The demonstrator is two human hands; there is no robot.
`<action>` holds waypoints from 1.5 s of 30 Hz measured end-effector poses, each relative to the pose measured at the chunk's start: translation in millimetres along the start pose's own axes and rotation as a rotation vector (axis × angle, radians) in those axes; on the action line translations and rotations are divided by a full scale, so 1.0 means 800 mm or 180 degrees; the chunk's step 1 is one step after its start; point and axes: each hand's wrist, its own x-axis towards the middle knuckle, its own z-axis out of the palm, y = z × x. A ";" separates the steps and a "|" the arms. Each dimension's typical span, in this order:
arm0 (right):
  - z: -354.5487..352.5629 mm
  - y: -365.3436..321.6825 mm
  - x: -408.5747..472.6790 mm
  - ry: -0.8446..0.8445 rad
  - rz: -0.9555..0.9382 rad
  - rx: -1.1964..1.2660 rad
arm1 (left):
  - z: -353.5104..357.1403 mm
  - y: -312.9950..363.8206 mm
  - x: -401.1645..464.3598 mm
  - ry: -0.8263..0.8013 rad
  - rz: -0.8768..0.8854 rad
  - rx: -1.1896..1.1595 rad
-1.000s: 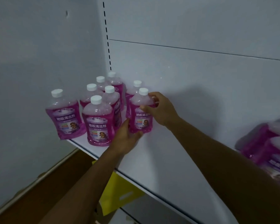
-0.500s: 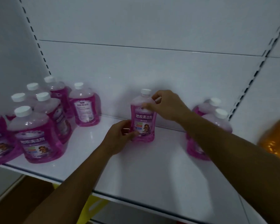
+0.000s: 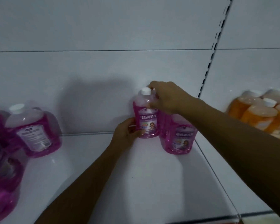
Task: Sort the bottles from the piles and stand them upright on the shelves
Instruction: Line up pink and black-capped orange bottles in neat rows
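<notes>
We see a white shelf (image 3: 136, 183) from above, with two bare arms reaching in from the bottom of the view. Both hands hold one pink bottle (image 3: 147, 117) with a white cap (image 3: 146, 91), which stands upright near the back wall (image 3: 103, 78), right of the middle of the shelf. Our left hand (image 3: 126, 132) wraps around the lower left side of the bottle, fingers curled against its base. Our right hand (image 3: 166, 98) comes over the top, fingers curled around the neck and shoulder just beside the cap. The label faces us, printed with Chinese characters and a small picture too blurred to make out. Just to the right, touching or almost touching the held bottle, stands a second pink bottle (image 3: 179, 136), nearer to us, its top hidden behind the right wrist. Well apart on the left stands another pink bottle (image 3: 34, 130) with its back label turned toward us, and more pink bottles (image 3: 2, 172) crowd the left edge, blurred. Past a slotted upright (image 3: 213, 59) on the right, a group of orange bottles (image 3: 262, 113) with white caps stands on the neighbouring shelf.
</notes>
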 end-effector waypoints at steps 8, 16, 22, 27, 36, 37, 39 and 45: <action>0.016 0.010 -0.008 0.0081 0.0245 -0.0764 | 0.018 -0.027 0.008 0.0238 0.0143 0.0575; 0.015 -0.012 -0.015 0.0757 -0.0451 -0.1327 | 0.005 -0.006 -0.005 0.0589 -0.0115 0.1192; 0.057 -0.091 0.008 0.0656 -0.0972 -0.0141 | -0.074 0.006 -0.072 0.1220 -0.0277 0.1545; 0.116 -0.182 0.039 -0.0128 -0.1121 0.1286 | -0.155 0.005 -0.152 0.1776 -0.0775 0.1479; 0.171 -0.295 0.086 -0.0413 -0.1397 0.1922 | -0.199 0.003 -0.213 0.1918 -0.0880 0.0984; 0.175 -0.297 0.088 -0.0390 -0.1403 0.1896 | -0.201 0.004 -0.213 0.1869 -0.0888 0.0996; 0.180 -0.300 0.089 -0.0262 -0.1399 0.1845 | -0.203 0.007 -0.212 0.1815 -0.0896 0.0950; 0.170 -0.282 0.073 0.0132 -0.0970 0.1944 | -0.192 0.013 -0.198 0.1977 -0.0510 0.1147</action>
